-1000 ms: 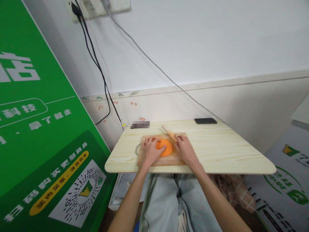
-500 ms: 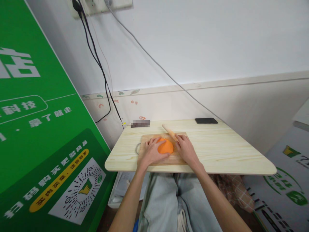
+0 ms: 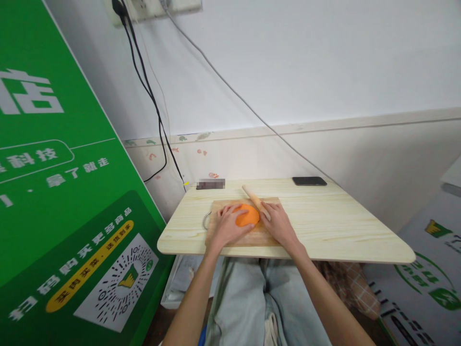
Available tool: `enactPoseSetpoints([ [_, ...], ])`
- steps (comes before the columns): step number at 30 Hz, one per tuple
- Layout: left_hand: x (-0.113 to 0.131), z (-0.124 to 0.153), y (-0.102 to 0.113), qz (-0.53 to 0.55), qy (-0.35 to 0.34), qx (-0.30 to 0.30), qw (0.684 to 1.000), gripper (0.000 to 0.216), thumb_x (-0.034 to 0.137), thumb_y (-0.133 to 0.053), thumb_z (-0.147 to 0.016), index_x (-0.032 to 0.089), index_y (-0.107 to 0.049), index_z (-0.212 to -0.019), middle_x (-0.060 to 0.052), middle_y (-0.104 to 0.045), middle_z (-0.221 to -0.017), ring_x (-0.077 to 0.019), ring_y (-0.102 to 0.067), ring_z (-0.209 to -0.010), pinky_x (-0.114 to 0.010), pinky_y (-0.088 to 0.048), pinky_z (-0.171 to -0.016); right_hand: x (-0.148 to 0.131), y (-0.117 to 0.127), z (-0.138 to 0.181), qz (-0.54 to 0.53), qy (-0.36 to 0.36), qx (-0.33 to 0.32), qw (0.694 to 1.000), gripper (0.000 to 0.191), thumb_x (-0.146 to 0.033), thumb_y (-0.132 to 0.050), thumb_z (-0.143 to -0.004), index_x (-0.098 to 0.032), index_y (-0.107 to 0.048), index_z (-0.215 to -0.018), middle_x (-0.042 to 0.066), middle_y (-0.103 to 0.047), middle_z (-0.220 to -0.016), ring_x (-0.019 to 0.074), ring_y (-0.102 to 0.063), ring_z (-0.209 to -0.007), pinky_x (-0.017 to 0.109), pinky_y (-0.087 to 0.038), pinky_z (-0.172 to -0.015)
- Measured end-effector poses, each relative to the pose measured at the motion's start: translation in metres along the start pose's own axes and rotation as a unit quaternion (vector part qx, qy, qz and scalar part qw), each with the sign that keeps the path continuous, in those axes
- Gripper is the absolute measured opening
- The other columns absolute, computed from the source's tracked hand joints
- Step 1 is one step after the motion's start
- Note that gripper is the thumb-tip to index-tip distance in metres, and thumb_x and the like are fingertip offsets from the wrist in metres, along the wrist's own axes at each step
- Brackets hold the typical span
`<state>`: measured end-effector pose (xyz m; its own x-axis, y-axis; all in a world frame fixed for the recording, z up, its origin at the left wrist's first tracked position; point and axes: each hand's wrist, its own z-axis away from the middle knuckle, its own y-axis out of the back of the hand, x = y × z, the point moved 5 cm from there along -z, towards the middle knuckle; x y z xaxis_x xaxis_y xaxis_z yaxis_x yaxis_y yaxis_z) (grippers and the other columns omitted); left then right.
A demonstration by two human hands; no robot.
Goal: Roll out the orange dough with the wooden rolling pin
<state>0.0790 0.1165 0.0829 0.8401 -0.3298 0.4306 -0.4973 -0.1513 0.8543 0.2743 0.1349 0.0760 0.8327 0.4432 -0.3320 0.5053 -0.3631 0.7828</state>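
Observation:
A flat, rounded piece of orange dough [image 3: 248,216] lies on a wooden board [image 3: 237,241], between my two hands. My left hand [image 3: 229,226] holds its left side, with the fingers at the far edge and the thumb along the near edge. Under the palm, part of the dough is hidden. A light wooden rolling pin [image 3: 253,196] slants away from my right hand [image 3: 275,220], which is wrapped round its near end. The pin's tip points to the far side of the table, and its right-hand end is covered by my fingers.
The board rests on a pale wood-grain table [image 3: 334,226] and has a metal ring handle [image 3: 206,220] at its left. A black phone [image 3: 309,181] and a blurred dark item [image 3: 211,184] lie at the back edge. A green sign panel [image 3: 90,192] stands left; cables hang along the wall.
The view has shifted very slightly. Both hands keep nearly the same place, and the orange dough's outline at its right side looks a little different beside the pin.

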Motion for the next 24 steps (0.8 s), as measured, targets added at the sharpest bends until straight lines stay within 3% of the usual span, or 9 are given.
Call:
enactPoseSetpoints([
  [9,0.0032,0.0006,-0.0003,-0.014,-0.001,-0.008,1.000,0.047,0.056,-0.078,-0.095,0.035,-0.077,-0.137,-0.004,-0.063,-0.158,-0.0363,-0.051,-0.144,-0.055,-0.035,-0.122,-0.0040,-0.0006,-0.0022,-0.006,0.017,-0.042,0.999,0.047,-0.015,-0.049,-0.103,-0.013,-0.069,-0.145,0.016,-0.075,-0.139,0.0292,-0.066,-0.125,0.045,-0.048,-0.116],
  [18,0.0015,0.0001,-0.0027,-0.017,-0.003,-0.006,1.000,0.048,0.058,-0.077,-0.096,0.035,-0.077,-0.138,-0.003,-0.063,-0.158,-0.0356,-0.052,-0.143,-0.054,-0.037,-0.122,-0.0070,0.0032,-0.0017,0.052,0.007,-0.036,0.998,0.042,-0.022,-0.054,-0.106,-0.015,-0.070,-0.144,0.015,-0.074,-0.120,0.0307,-0.063,-0.116,0.041,-0.050,-0.107],
  [24,0.0029,0.0006,-0.0014,-0.025,-0.001,-0.004,1.000,0.047,0.059,-0.077,-0.096,0.035,-0.077,-0.137,-0.003,-0.063,-0.158,-0.0359,-0.053,-0.142,-0.055,-0.037,-0.121,-0.0085,0.0041,-0.0024,0.047,0.026,-0.029,0.998,0.041,-0.017,-0.052,-0.106,-0.013,-0.071,-0.142,0.016,-0.076,-0.121,0.0311,-0.064,-0.117,0.042,-0.050,-0.108],
])
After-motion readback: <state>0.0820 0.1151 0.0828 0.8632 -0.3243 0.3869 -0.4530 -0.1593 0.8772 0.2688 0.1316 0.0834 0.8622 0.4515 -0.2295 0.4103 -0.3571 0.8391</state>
